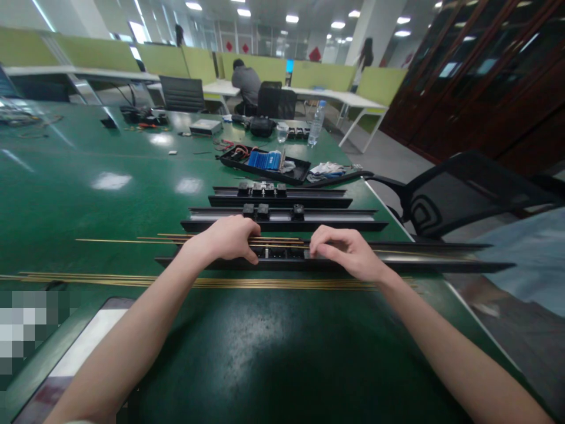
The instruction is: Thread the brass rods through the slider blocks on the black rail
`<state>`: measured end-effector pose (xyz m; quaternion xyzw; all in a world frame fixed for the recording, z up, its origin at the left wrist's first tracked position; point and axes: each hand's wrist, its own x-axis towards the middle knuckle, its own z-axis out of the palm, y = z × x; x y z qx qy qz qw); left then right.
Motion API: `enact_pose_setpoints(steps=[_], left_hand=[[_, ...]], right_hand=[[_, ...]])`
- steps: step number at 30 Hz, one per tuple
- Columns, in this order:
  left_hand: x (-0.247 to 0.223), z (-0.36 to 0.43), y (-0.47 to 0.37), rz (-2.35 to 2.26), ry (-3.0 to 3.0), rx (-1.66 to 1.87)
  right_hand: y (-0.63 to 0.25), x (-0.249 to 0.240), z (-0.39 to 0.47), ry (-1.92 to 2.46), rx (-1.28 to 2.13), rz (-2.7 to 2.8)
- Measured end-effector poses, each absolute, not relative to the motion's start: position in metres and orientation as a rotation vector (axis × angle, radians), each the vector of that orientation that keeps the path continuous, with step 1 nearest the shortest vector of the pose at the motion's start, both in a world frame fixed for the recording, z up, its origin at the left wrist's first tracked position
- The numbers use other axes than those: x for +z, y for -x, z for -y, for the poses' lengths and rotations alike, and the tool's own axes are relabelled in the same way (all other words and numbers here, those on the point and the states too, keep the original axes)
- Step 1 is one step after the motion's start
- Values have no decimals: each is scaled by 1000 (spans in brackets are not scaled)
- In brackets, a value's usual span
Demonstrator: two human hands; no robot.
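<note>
The green table (pixel 265 353) spreads beneath the left hand (pixel 236 235) and the right hand (pixel 346 252), running far off beyond both. An office chair (pixel 468 188) stands past the table's edge, to the right of the right hand and farther away. Next in size, the long near black channel (pixel 282 265) lies directly below both hands, its far end reaching well to the right of the right hand. Just beyond the hands lies a shorter middle black channel (pixel 282 225), and behind that the far black channel (pixel 280 202). A black tray (pixel 304 171) sits farther out, ahead of the gap between the hands, with a blue pack (pixel 267 160) in it. A flat device (pixel 90 338) with a pale screen lies nearer than the left hand and to its left. A clear bottle (pixel 316 125) stands well beyond the right hand.

Loose gold rods (pixel 282 284) lie on the table just nearer than both hands. The left hand is closed on thin gold rods (pixel 278 240), which stick out either side of it above the near channel. The right hand's thumb and fingers curl by their right ends; whether they grip anything I cannot tell. Smallest, dark blocks (pixel 278 252) sit in the near channel between the hands.
</note>
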<state>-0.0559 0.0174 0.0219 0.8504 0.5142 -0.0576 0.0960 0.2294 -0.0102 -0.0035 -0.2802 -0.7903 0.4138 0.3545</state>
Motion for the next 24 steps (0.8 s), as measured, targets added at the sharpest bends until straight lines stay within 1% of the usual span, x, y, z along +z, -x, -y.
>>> enact_pose_setpoints(steps=[6,10,17,24], left_hand=[[23,-16,55,-1527,-2515,-171],[23,-16,55,-1529,-2514,-165],[23,-16,54,-1531,-2514,-176],[24,-16,55,-1505,-2519,-153]], right_hand=[[-225,-5,16,419,1823,1466],[-218,-3,21,372,2094,1178],[-217,-5,18,448,2188,882],[-214,-5,19,569,2110,942]])
